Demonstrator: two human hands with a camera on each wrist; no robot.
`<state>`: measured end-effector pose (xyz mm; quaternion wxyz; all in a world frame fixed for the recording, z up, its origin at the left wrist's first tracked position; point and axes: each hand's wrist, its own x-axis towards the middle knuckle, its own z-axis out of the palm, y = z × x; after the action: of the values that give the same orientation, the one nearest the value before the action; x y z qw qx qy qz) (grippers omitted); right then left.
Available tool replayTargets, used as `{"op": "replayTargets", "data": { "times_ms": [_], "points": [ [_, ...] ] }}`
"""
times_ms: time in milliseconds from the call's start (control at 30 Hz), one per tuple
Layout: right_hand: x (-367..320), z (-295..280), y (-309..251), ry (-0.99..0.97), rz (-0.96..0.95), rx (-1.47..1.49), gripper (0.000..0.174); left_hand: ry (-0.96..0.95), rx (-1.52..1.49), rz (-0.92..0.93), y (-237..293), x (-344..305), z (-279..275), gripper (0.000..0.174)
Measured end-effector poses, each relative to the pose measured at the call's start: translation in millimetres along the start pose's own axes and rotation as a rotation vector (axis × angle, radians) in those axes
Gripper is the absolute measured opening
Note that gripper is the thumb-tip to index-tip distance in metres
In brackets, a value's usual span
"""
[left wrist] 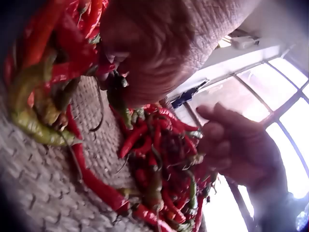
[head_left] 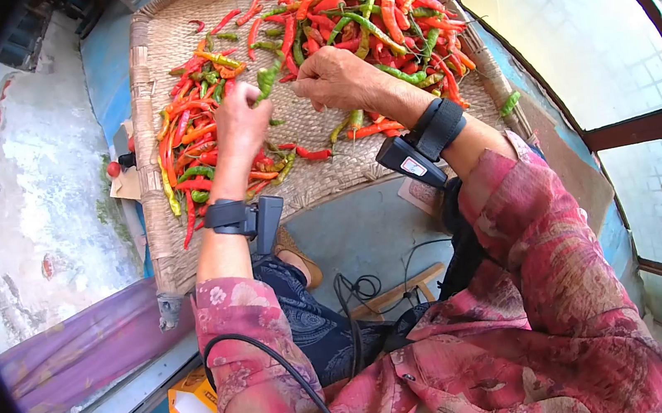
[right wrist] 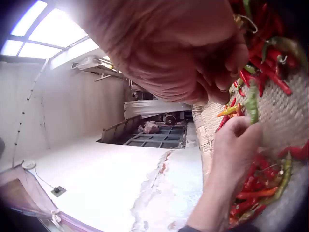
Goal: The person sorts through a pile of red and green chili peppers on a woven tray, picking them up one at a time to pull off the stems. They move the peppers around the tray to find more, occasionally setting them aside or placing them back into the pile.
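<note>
My left hand (head_left: 242, 125) pinches a green chili pepper (head_left: 268, 80) between thumb and fingers, its length rising past the fingertips over the woven tray (head_left: 229, 3). In the right wrist view the same green pepper (right wrist: 251, 102) points up from the left hand (right wrist: 236, 140). Just to the right, my right hand (head_left: 339, 78) hovers with loosely bent fingers and no pepper showing in them. Beyond it lies a big heap of red, orange and green peppers (head_left: 323, 15). A smaller, mostly red pile (head_left: 191, 129) spreads along the tray's left side, beside the left wrist.
A single green pepper (head_left: 510, 103) lies outside the tray's right rim. Framed windows (head_left: 645, 48) stand at the right, and a worn white wall (head_left: 45, 194) at the left with purple cloth (head_left: 98, 346) below. Black cables (head_left: 356, 288) hang near the lap.
</note>
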<state>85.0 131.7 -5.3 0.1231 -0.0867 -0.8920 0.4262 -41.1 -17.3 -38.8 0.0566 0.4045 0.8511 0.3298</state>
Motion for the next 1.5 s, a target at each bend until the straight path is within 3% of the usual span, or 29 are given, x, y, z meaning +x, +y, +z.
{"op": "replayTargets", "data": {
  "times_ms": [33, 67, 100, 167, 233, 333, 433, 500, 567, 600, 667, 767, 800, 900, 967, 1033, 1067, 1100, 1133, 1200, 1267, 1300, 1367, 1400, 1433, 1500],
  "points": [
    [0.5, 3.1, 0.6, -0.045, 0.026, -0.032, 0.025, 0.026, -0.230, -0.113, -0.5, 1.1, -5.4, 0.010],
    [-2.9, 1.0, -6.8, -0.094, 0.085, 0.003, 0.027, -0.033, -0.693, -0.170, 11.8, -4.8, -13.1, 0.015],
    [-4.7, 3.9, -10.3, -0.099, 0.082, 0.006, 0.027, -0.029, -0.690, -0.174, 19.5, -8.1, -16.9, 0.015],
    [-6.0, 10.0, -15.6, -0.137, 0.233, 0.475, 0.033, -0.116, -1.043, -0.186, 28.2, -13.7, -20.2, 0.022],
    [-4.8, 13.6, -15.5, -0.198, 0.259, 0.543, 0.031, -0.200, -1.118, -0.185, 31.1, -18.1, -17.9, 0.026],
    [-6.8, 16.1, -17.0, -0.097, 0.321, 0.664, 0.023, -0.204, -1.093, -0.206, 32.5, -21.1, -21.3, 0.024],
    [1.6, 7.4, -10.0, -0.066, 0.301, 0.526, 0.022, -0.138, -0.884, -0.250, 39.0, -24.0, -30.8, 0.023],
    [9.1, -5.5, -5.0, 0.117, 0.211, 0.896, 0.026, -0.024, -0.830, -0.292, 38.5, -24.5, -36.5, 0.023],
    [18.4, -24.7, -1.8, 0.205, 0.239, 1.276, 0.028, -0.026, -0.849, -0.292, 36.9, -25.9, -36.6, 0.026],
    [17.4, -26.3, -2.7, 0.205, 0.240, 1.279, 0.028, -0.019, -0.871, -0.279, 38.9, -26.8, -34.7, 0.027],
    [7.3, -25.9, -8.6, 0.206, 0.348, 1.011, 0.032, -0.020, -0.888, -0.269, 41.2, -27.8, -31.7, 0.028],
    [-5.5, -6.0, -23.0, -0.090, 0.231, 0.591, 0.031, -0.171, -0.807, -0.196, 50.1, -29.5, -25.8, 0.029],
    [-4.5, 2.8, -17.3, -0.071, 0.145, 0.552, 0.031, -0.215, -0.793, -0.180, 55.6, -30.3, -24.5, 0.028],
    [-5.0, -8.0, -22.2, -0.056, 0.192, 0.415, 0.029, -0.272, -0.790, -0.207, 50.6, -33.6, -20.4, 0.028],
    [-1.7, -14.4, -19.9, -0.034, 0.221, 0.479, 0.027, -0.327, -0.100, 0.156, 46.2, -36.4, -20.1, 0.024],
    [-1.2, -24.7, -16.5, -0.003, 0.189, 0.580, 0.026, -0.416, 0.060, 0.148, 40.4, -48.5, -12.5, 0.022],
    [1.6, -26.8, -13.1, 0.094, 0.201, 0.748, 0.023, -0.382, 0.189, 0.345, 32.2, -55.0, -3.3, 0.023],
    [9.1, -31.2, -7.9, 0.140, 0.188, 1.129, 0.021, -0.343, 0.317, 0.541, 24.1, -60.1, 3.3, 0.024],
    [11.3, -37.0, -9.0, 0.206, 0.229, 1.218, 0.021, -0.460, 0.362, 0.453, 29.6, -63.3, 5.8, 0.024],
    [10.8, -40.8, -11.4, 0.274, 0.271, 1.306, 0.021, -0.441, 0.410, 0.471, 34.5, -64.3, 9.0, 0.023],
    [3.3, -36.1, -14.4, 0.211, 0.297, 1.096, 0.022, -0.425, 0.461, 0.493, 35.2, -60.9, 8.7, 0.023],
    [1.0, -33.4, -15.3, 0.213, 0.296, 1.098, 0.022, -0.337, 0.282, 0.426, 34.3, -54.9, 7.0, 0.019],
    [-1.6, -24.8, -13.8, 0.032, 0.126, 0.323, 0.029, -0.252, 0.107, 0.360, 40.1, -43.4, -5.0, 0.016],
    [0.6, -18.3, -6.0, 0.094, -0.108, 0.037, 0.032, -0.234, -0.271, 0.087, 46.8, -37.5, -16.5, 0.013],
    [-0.3, -11.9, -5.1, 0.088, -0.222, -0.008, 0.033, -0.207, -0.644, -0.196, 49.4, -34.2, -23.7, 0.011],
    [-3.8, 5.4, -4.5, -0.068, -0.137, 0.125, 0.033, -0.227, -1.093, -0.215, 39.1, -32.5, -30.3, 0.012]
  ]
}}
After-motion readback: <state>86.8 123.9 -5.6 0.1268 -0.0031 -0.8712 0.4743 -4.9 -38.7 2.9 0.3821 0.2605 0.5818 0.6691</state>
